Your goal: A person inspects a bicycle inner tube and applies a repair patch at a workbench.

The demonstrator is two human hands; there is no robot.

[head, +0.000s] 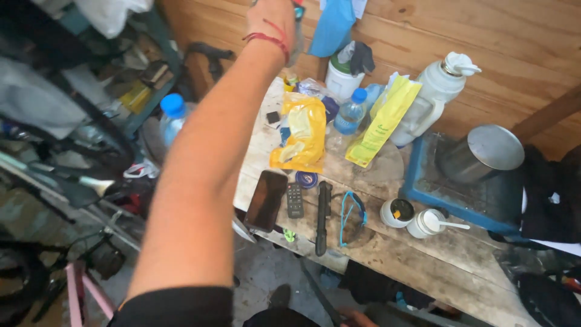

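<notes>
The left hand (270, 17) is raised at full arm's reach to the far wooden wall (496, 36), above the worktop (423, 257). The frame edge cuts off its fingers, so how far it is open cannot be told. A red cord bracelet (266, 38) circles the wrist.

The thing nearest the hand is a narrow grey object (295, 43). It hangs just right of the wrist, against the wall, with a teal and red part at its top. Whether the hand grips it cannot be told. The raised arm suggests that the object is stored on the wall.

Right of it hangs a blue cloth (333, 24). On the worktop below lie a yellow bag (302, 130), a smartphone (266, 200), a black pump (324, 218) and a steel pot (481, 154). They are probably kept flat for ready access.

A sliver of skin at the near edge may be the right hand (358, 318). Its state cannot be told.
</notes>
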